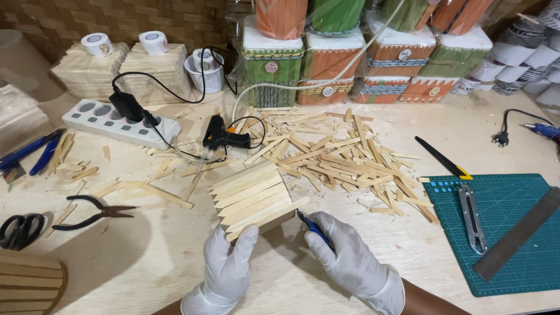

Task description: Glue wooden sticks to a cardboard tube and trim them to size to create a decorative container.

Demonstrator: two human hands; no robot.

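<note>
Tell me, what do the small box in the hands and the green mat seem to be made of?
The box looks like pale unfinished wood: flat sticks with visible grain, matte. The green mat seems rubber or soft plastic, matte with a printed grid; the exact material is unclear.

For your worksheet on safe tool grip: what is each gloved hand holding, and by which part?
The left hand holds the wooden stick box by its near corner. The right hand grips a blue-handled cutting tool by its handle.

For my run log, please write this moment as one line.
left hand: holds stick-covered box | right hand: blue-handled cutter at box edge | glue gun: behind, on table
</note>
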